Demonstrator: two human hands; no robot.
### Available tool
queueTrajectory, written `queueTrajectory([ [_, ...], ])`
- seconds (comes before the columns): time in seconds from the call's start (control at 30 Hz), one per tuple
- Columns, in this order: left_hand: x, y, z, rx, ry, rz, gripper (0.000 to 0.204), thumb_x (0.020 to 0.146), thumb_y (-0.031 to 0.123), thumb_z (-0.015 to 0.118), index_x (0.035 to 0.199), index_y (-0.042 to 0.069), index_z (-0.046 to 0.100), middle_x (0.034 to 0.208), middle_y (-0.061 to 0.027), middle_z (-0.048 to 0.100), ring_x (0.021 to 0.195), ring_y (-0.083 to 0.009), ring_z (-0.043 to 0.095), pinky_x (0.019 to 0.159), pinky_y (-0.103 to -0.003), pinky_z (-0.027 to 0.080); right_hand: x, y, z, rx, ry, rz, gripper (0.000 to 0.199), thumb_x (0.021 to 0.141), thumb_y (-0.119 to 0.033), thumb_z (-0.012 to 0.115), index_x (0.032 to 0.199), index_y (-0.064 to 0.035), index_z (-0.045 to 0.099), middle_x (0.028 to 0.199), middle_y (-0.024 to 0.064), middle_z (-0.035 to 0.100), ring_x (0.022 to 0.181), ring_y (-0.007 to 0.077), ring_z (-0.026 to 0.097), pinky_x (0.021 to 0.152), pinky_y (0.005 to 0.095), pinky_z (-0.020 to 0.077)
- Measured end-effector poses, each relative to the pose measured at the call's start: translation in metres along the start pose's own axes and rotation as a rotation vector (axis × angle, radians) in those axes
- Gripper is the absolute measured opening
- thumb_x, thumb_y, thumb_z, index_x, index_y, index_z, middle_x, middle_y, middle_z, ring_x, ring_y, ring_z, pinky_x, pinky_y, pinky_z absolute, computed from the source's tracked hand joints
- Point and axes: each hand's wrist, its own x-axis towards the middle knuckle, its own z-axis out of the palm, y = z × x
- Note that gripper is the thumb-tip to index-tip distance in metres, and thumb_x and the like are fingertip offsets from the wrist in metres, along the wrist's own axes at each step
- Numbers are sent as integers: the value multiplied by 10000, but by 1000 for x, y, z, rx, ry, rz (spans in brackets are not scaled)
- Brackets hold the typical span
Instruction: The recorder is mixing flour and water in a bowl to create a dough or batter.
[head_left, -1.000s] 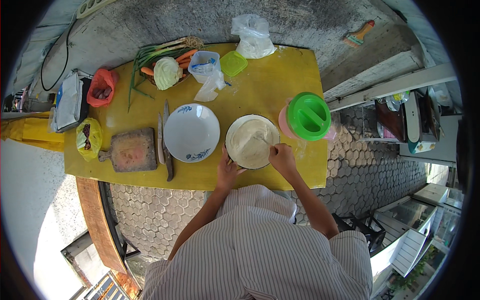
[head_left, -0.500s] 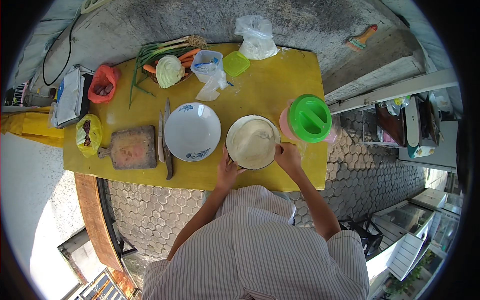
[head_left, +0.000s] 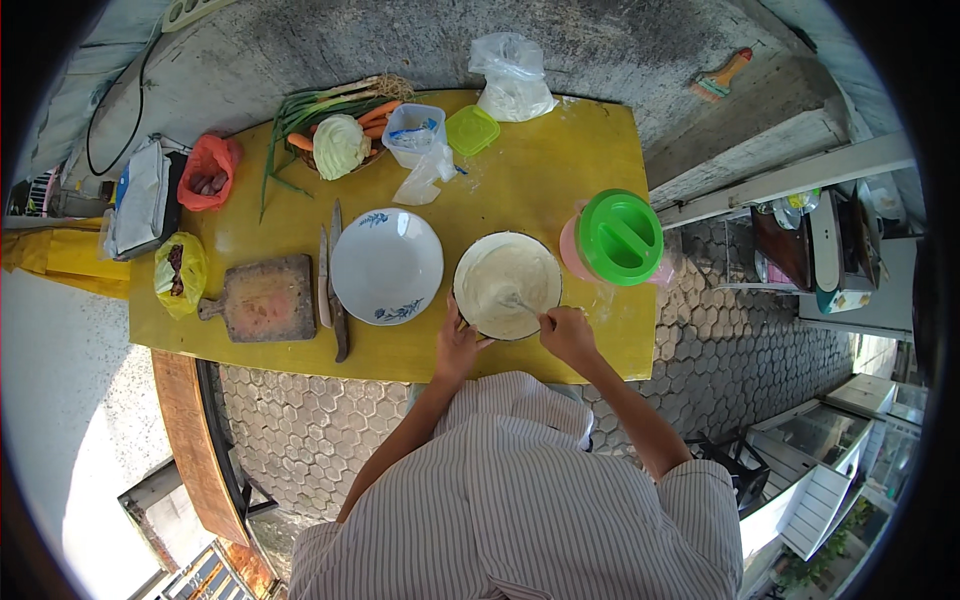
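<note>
A white bowl (head_left: 462, 262) with a dark rim holds a pale, creamy batter (head_left: 500, 275). My left hand (head_left: 457, 347) grips the bowl's near-left edge, thumb up along its side. My right hand (head_left: 568, 335) is closed round the handle of a metal spoon (head_left: 514, 300), whose head is partly sunk in the batter near the bowl's front. To the left of the bowl lies a wide white plate (head_left: 385, 260) with blue flowers. Just right of it stands a pink jug with a green lid (head_left: 620, 237).
Two knives (head_left: 336, 290) and a wooden cutting board (head_left: 270, 298) lie left of the plate. Farther back are a cabbage (head_left: 341, 148) with carrots and leeks, a plastic tub (head_left: 414, 136), a green lid (head_left: 472, 130) and a bag of white powder (head_left: 513, 80). Red and yellow bags sit at the left.
My right hand has moved slightly left and toward me, bringing the spoon to the bowl's near side. The batter's surface looks stirred differently. My left hand stays at the bowl.
</note>
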Motion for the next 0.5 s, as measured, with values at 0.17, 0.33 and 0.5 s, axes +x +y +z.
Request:
queueTrajectory([
  [0.17, -3, 4, 0, -43, -28, -19, 668, 843, -88, 401, 1428, 71, 119, 1365, -140, 347, 1220, -269, 426, 859, -388, 530, 2, -16, 3, -5, -9, 130, 300, 811, -211, 582, 632, 29, 577, 627, 236, 557, 602, 404, 577, 558, 444, 458],
  [0.33, 1, -5, -1, -17, -21, 17, 656, 848, -84, 374, 1429, 73, 114, 1366, -148, 344, 1217, -274, 429, 861, -388, 528, 27, 9, -14, -50, 41, 301, 297, 808, -213, 589, 635, 28, 572, 656, 237, 565, 622, 404, 578, 587, 451, 460],
  [0.5, 0, 2, 1, 30, -9, -20, 667, 844, -94, 358, 1434, 81, 100, 1374, -145, 334, 1217, -275, 429, 864, -387, 528, -14, -21, 11, 31, -44, -26, 329, 809, -192, 590, 601, 57, 537, 574, 242, 522, 535, 392, 555, 495, 428, 427],
])
